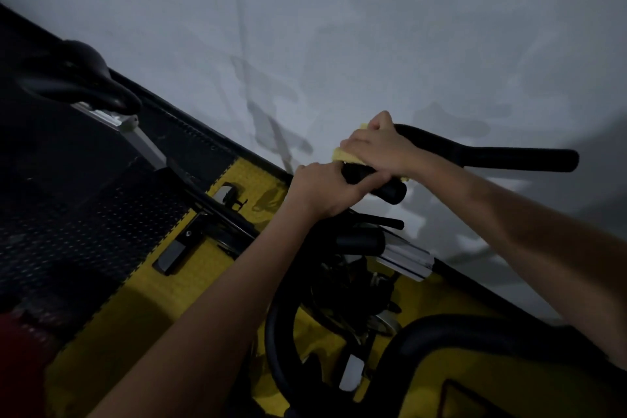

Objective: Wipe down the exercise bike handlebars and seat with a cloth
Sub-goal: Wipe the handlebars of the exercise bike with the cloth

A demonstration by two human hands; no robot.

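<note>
Forearms fill the lower frame, closest to the lens, both reaching up to centre.

Left to right:
- Black padded bike saddle (78, 78), upper left, on a silver seat post (142, 142). No cloth or hand on it, so my read is the seat is yet to be wiped; can't tell from surface sheen in this light.
- Black and yellow textured floor mats (190, 282) under the frame, lower left to centre.
- Left hand (325, 190), centre: fingers curled round the short black foam-covered handlebar end (390, 190), steadying it. No cloth in it that I can see.
- Right hand (376, 146), just right of and above the left, touching or nearly so: fingers curled over a yellow cleaning cloth (342, 156), pressing it round the same bar. Only the cloth's edges show; one small corner peeks out at the wrist side.
- Long black foam handlebar arm (509, 156) runs on to the right edge, bare, well clear of both hands.
- Second black curved bar (458, 332), lower right, also untouched now.
- Pale grey wall (339, 27) behind everything.

Progress, judged: mid-handlebar stage. Cloth is on one grip section; the long right arm, lower bar and saddle look like the remaining work. Which bar sections are already clean, can't tell.
</note>
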